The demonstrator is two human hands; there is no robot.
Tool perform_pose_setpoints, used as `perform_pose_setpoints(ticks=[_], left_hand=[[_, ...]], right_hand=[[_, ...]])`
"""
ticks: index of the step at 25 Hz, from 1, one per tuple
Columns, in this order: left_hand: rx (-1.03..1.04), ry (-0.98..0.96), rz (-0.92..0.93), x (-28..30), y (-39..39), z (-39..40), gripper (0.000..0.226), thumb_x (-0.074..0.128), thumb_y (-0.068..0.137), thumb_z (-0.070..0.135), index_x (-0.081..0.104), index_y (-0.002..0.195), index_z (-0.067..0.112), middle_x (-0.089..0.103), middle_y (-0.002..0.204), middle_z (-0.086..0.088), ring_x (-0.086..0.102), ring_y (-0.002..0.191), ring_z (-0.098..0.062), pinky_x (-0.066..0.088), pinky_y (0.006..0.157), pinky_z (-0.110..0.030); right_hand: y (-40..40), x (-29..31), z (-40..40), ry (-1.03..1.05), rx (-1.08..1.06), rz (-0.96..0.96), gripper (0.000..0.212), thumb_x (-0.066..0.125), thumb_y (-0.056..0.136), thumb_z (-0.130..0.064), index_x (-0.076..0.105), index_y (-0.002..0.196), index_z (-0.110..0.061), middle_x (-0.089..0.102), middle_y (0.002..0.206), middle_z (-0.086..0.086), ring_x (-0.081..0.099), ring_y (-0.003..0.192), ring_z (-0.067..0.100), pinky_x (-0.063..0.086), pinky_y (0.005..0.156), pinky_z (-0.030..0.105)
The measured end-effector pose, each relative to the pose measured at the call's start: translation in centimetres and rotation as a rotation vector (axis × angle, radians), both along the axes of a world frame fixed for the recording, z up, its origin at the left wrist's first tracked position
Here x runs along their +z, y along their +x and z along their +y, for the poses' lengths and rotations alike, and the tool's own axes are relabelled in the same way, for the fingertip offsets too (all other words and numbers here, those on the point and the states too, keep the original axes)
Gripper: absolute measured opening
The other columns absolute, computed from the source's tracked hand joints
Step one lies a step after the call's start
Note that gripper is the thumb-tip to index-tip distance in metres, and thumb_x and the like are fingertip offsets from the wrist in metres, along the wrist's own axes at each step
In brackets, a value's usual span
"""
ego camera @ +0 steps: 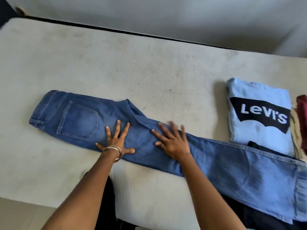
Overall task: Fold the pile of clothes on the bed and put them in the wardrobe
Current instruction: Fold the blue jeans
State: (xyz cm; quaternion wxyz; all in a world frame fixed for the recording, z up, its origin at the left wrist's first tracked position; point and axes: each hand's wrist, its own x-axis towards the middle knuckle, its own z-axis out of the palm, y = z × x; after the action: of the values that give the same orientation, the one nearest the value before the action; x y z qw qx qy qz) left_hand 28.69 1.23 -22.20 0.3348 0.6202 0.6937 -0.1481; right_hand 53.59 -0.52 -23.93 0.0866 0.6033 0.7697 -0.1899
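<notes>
Jeans, one blue denim pair folded lengthwise leg on leg, lie across the bare mattress from about nine o'clock to four o'clock. At the nine o'clock end sits the waistband, with one back pocket facing up and one belt loop showing at the edge. The legs run off toward four o'clock, where the hems overlap a dark garment at the near corner.

Two hands press on the denim near the middle. The left hand lies flat just right of the pocket, all five fingers spread wide and straight, palm down; it wears two rings that I can count, and several thin bangles on the wrist, whose number is hard to tell. The right hand lies flat at the thigh, fingers straight and slightly fanned, blurred at the tips, with one ring on a finger. Neither hand grips or pinches cloth.

At three o'clock, one folded light-blue T-shirt with a black Levi's logo rests on the mattress, its near edge touching the jeans. Beyond it at the frame edge lie one beige piece and one maroon piece, both cut off.
</notes>
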Motion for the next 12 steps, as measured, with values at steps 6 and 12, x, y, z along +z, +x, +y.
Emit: perform_pose_setpoints(ticks=[6,12], left_hand=[[0.027,-0.003,-0.025,-0.3,-0.3,0.9,0.132,0.077,0.06,0.065,-0.035,0.129,0.06,-0.052,0.135,0.025,-0.041,0.135,-0.032,0.007,0.091,-0.086],[0.079,-0.005,-0.018,-0.8,0.0,1.3,0.145,0.079,0.05,0.068,-0.042,0.129,0.052,-0.054,0.136,0.021,-0.04,0.135,-0.034,0.003,0.086,-0.088]], right_hand=[[-3.7,0.9,4.0,0.243,-0.605,0.173,0.046,0.043,0.101,-0.036,0.045,0.141,-0.015,0.039,0.152,0.01,0.023,0.144,0.035,0.015,0.114,0.059],[-12.3,2.3,10.5,-0.023,-0.174,0.311,0.03,0.051,0.093,-0.01,0.059,0.121,-0.012,0.062,0.111,0.008,0.053,0.106,0.028,0.037,0.09,0.042]])
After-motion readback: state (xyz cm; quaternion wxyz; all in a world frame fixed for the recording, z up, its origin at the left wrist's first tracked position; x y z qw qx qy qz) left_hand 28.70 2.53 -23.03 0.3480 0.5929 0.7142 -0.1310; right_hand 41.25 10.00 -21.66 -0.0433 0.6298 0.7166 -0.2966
